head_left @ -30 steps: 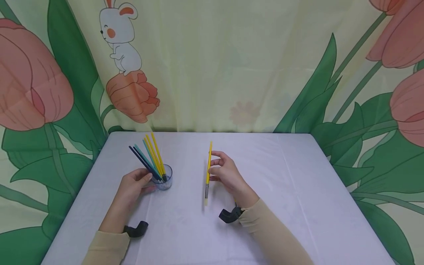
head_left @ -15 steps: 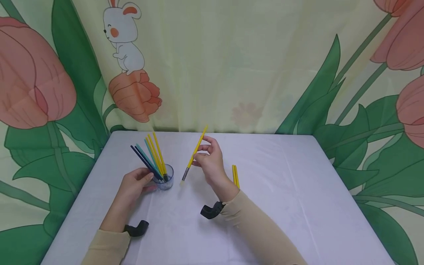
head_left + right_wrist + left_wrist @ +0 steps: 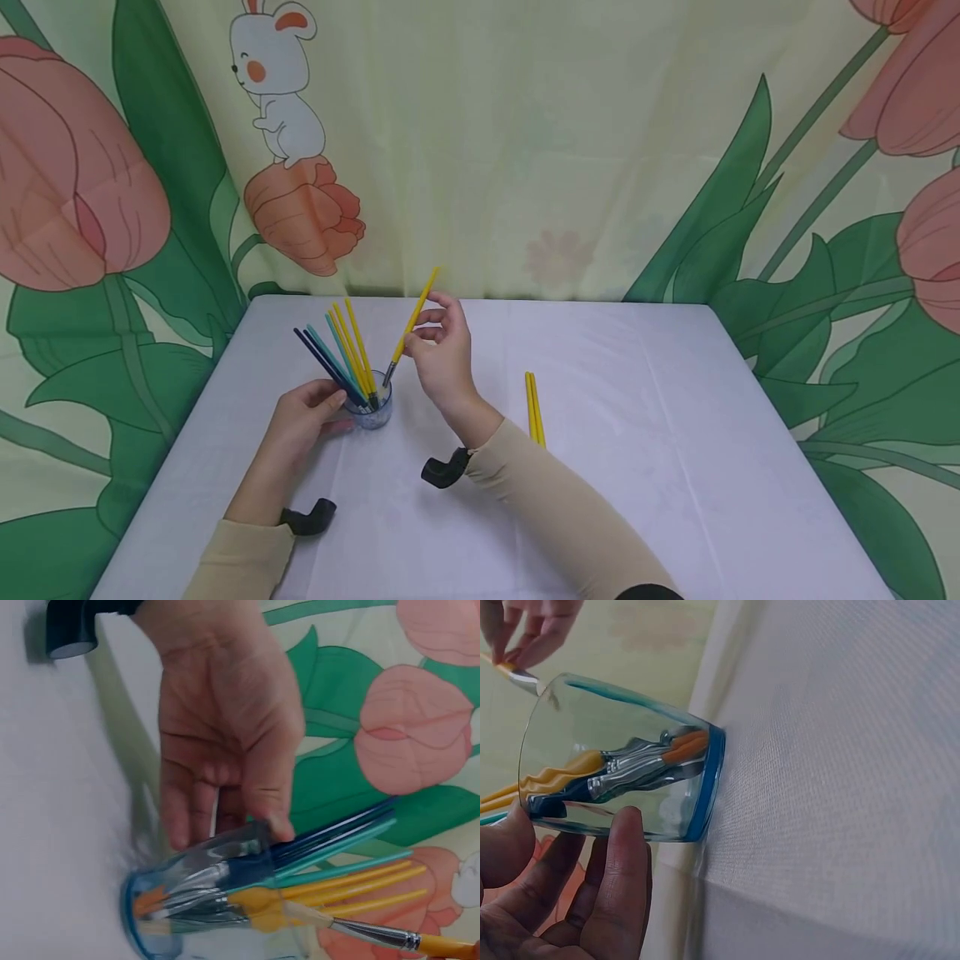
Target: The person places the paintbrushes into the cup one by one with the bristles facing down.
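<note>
A clear glass cup (image 3: 380, 410) with a blue base stands upright at the left of the table. Dark blue, teal and yellow paintbrushes (image 3: 630, 772) lean in it, bristles down. My left hand (image 3: 303, 417) holds the cup from the left, thumb near the rim and fingers along the side. Above the cup's right side, my right hand (image 3: 444, 358) pinches a tilted yellow paintbrush (image 3: 415, 322) by its handle. Its pale bristles (image 3: 307, 913) point down at the cup's mouth; whether they touch the glass I cannot tell.
Yellow paintbrushes (image 3: 533, 407) lie on the white tablecloth (image 3: 622, 467), partly hidden behind the right sleeve. A curtain (image 3: 465, 167) with printed tulips and a rabbit hangs behind the table's far edge. Black wrist cameras (image 3: 446, 468) sit at both cuffs.
My right hand has carried the yellow paintbrush leftward and up to the cup, tilting it on the way. The yellow brushes on the table have come into sight. My left hand stays on the cup.
</note>
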Demonstrator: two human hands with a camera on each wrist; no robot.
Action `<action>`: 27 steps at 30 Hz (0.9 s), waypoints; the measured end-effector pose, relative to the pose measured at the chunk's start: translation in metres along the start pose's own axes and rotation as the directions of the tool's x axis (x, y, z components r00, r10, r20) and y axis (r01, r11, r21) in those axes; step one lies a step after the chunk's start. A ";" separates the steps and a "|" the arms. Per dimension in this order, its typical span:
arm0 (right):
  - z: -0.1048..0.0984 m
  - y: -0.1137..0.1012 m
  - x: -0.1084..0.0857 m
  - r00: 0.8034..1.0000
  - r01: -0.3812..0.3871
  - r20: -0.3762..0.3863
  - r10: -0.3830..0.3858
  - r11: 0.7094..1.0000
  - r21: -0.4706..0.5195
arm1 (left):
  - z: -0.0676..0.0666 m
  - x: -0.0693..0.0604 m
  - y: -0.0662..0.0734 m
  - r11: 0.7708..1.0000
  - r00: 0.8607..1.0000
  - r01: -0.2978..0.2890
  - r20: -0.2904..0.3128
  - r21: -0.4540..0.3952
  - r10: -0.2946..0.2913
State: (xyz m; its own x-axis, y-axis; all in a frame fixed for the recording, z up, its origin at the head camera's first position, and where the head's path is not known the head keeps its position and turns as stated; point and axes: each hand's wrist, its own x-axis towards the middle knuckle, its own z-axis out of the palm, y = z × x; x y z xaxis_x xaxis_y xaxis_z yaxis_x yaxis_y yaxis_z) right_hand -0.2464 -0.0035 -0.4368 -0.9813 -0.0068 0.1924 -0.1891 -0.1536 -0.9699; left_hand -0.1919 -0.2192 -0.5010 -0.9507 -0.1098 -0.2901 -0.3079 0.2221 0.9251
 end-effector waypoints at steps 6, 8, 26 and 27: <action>0.009 0.014 -0.003 0.998 0.035 0.053 -0.030 0.995 -0.096 | 0.000 0.001 -0.001 1.000 1.000 0.012 -0.004 -0.001 -0.012; 0.011 0.019 -0.004 0.997 0.040 0.069 -0.031 0.990 -0.133 | 0.001 0.001 -0.001 1.000 1.000 0.017 -0.006 -0.003 -0.017; 0.020 0.049 -0.006 0.989 -0.013 0.141 0.053 0.963 -0.271 | -0.001 0.000 0.001 0.999 1.000 0.029 0.003 -0.016 -0.029; 0.020 0.050 -0.006 0.989 -0.017 0.139 0.058 0.960 -0.280 | -0.001 0.000 0.001 0.999 1.000 0.031 0.001 -0.014 -0.031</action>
State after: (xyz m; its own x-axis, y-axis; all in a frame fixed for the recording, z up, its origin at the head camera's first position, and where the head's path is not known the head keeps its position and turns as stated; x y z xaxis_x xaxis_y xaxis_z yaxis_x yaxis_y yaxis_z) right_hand -0.2490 -0.0310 -0.4834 -0.9760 -0.1533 0.1548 -0.1752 0.1297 -0.9760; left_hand -0.1919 -0.2196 -0.5002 -0.9408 -0.1156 -0.3185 -0.3364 0.2050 0.9191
